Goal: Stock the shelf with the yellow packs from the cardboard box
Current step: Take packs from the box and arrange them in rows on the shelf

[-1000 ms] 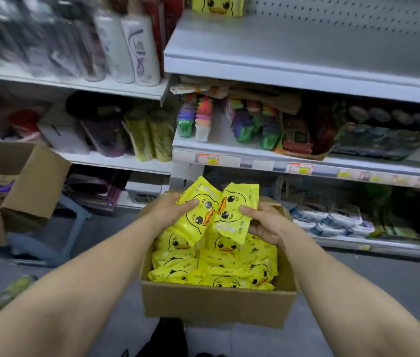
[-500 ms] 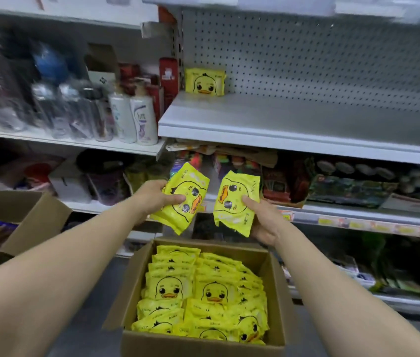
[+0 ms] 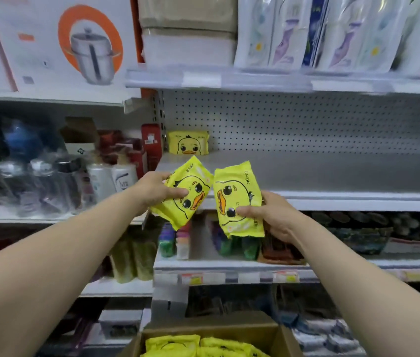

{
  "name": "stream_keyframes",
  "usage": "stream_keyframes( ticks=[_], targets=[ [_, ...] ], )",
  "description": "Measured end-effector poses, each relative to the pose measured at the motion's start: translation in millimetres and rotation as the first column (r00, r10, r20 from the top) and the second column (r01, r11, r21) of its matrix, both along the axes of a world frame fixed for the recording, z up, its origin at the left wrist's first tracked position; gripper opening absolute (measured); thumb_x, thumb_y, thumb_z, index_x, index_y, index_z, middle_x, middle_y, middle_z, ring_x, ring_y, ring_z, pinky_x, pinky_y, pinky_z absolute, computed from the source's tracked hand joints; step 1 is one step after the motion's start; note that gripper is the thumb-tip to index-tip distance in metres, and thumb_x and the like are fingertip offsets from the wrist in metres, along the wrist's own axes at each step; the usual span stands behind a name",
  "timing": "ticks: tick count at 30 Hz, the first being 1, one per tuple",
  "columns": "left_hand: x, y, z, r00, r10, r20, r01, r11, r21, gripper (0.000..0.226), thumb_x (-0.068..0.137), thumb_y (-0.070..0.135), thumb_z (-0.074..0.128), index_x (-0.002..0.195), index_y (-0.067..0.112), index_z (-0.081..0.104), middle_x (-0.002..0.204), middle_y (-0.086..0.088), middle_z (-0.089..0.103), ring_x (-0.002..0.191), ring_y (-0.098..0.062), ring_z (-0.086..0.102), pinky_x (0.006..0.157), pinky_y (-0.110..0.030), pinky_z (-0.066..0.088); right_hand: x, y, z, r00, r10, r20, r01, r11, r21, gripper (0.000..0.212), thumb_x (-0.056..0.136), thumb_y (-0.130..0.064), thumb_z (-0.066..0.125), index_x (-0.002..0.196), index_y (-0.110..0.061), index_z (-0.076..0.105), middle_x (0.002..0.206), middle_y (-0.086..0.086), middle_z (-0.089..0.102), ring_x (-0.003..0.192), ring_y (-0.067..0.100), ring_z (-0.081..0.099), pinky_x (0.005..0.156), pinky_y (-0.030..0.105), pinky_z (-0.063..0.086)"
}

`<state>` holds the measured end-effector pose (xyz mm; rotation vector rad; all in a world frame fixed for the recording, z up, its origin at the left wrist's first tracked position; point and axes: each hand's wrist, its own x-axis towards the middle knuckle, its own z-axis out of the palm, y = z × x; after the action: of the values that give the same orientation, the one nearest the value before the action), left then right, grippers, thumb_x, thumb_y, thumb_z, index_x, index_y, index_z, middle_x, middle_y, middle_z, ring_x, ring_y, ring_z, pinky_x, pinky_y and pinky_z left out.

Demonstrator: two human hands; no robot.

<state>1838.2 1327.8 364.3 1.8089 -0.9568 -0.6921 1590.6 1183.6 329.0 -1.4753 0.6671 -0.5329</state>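
**Two packs lifted to shelf height**

The grey shelf (image 3: 332, 173) now fills the middle of the view; half a second ago it sat higher up. It carries one lone pack (image 3: 188, 143), standing at the back left against the pegboard.

The cardboard box (image 3: 229, 329) has dropped to the bottom edge. Only its far rim and the tops of a few spare packs (image 3: 172, 343) show there.

Both arms have risen from just over the box. The left pack (image 3: 190, 176) and the right pack (image 3: 234, 181) are now tilted in front of the shelf's front lip, with their upper corners nearly touching. The left hand (image 3: 152, 189) pinches its pack with the thumb on the duck's face. The right hand (image 3: 273, 215) holds its pack the same way.

The lift looks done, and setting the two packs down beside the lone one is probably next.

The fingers behind both packs are hidden. How many packs are left in the box is cut off. The bottles on the left shelves are too blurred to read.
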Motion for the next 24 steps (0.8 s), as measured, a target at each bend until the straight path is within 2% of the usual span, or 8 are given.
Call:
stream_keyframes(
  ticks=[4,7,8,12,16,18,22,24],
  targets=[
    [40,-41,20,0.995,-0.045,0.085,0.041,0.998,0.048,0.047,0.064,0.025,0.09,0.105,0.015,0.069,0.092,-0.007,0.076,0.085,-0.026,0.073,0.084,-0.044,0.058,32,-37,32,0.997,-0.031,-0.075,0.018,0.986,-0.163,0.046,0.071,0.003,0.083,0.111,-0.011,0.067,0.102,0.009,0.077,0.095,0.03,0.073,0.083,0.043,0.059],
    [73,-72,25,0.986,-0.061,0.158,0.046,0.994,0.099,0.105,0.034,0.048,0.095,0.129,0.019,0.061,0.116,-0.006,0.07,0.104,-0.025,0.068,0.098,-0.043,0.052,55,-62,47,0.987,-0.041,-0.154,-0.001,0.965,-0.264,0.045,0.07,0.001,0.084,0.109,-0.013,0.066,0.095,0.002,0.078,0.087,0.021,0.075,0.07,0.032,0.058],
    [84,-82,25,0.982,-0.07,0.178,0.05,0.992,0.116,0.111,0.033,0.048,0.096,0.133,0.02,0.058,0.125,-0.006,0.066,0.111,-0.024,0.064,0.102,-0.042,0.049,62,-71,50,0.983,-0.048,-0.177,-0.006,0.956,-0.292,0.045,0.07,0.001,0.085,0.108,-0.013,0.066,0.094,0.002,0.078,0.084,0.02,0.075,0.068,0.029,0.058],
    [113,-116,23,0.923,-0.129,0.362,0.045,0.972,0.232,0.093,0.066,0.043,0.087,0.144,0.014,0.046,0.143,-0.004,0.051,0.13,-0.025,0.05,0.111,-0.037,0.039,90,-107,51,0.957,-0.087,-0.278,-0.045,0.9,-0.434,0.048,0.065,-0.007,0.09,0.107,-0.015,0.069,0.098,0.0,0.076,0.091,0.017,0.073,0.074,0.025,0.055],
    [138,-149,22,0.848,-0.178,0.5,0.033,0.958,0.284,0.082,0.069,0.048,0.084,0.137,0.015,0.053,0.134,-0.005,0.058,0.12,-0.026,0.056,0.099,-0.036,0.046,117,-131,53,0.924,-0.065,-0.378,-0.136,0.867,-0.48,0.047,0.067,-0.01,0.09,0.108,-0.014,0.067,0.106,-0.003,0.074,0.097,0.011,0.069,0.087,0.027,0.055],
    [148,-163,24,0.817,-0.204,0.54,0.031,0.95,0.311,0.081,0.07,0.043,0.084,0.14,0.017,0.051,0.136,-0.004,0.056,0.122,-0.026,0.054,0.102,-0.037,0.045,128,-140,54,0.908,-0.033,-0.418,-0.191,0.855,-0.483,0.044,0.071,-0.009,0.088,0.108,-0.015,0.066,0.106,-0.004,0.074,0.095,0.007,0.07,0.082,0.022,0.056],
    [166,-186,26,0.735,-0.246,0.632,0.026,0.941,0.336,0.077,0.073,0.04,0.083,0.14,0.018,0.051,0.138,-0.006,0.055,0.123,-0.027,0.051,0.102,-0.037,0.045,144,-157,57,0.887,-0.005,-0.461,-0.271,0.804,-0.53,0.04,0.071,-0.013,0.088,0.105,-0.023,0.067,0.104,-0.01,0.075,0.1,0.009,0.07,0.094,0.035,0.056],
    [174,-197,24,0.723,-0.249,0.645,0.024,0.942,0.336,0.08,0.075,0.039,0.082,0.144,0.019,0.046,0.142,-0.006,0.05,0.129,-0.027,0.048,0.106,-0.037,0.042,150,-162,56,0.893,0.002,-0.45,-0.271,0.799,-0.536,0.039,0.072,-0.012,0.087,0.104,-0.023,0.068,0.103,-0.01,0.075,0.095,0.01,0.072,0.091,0.036,0.057]
  ],
)
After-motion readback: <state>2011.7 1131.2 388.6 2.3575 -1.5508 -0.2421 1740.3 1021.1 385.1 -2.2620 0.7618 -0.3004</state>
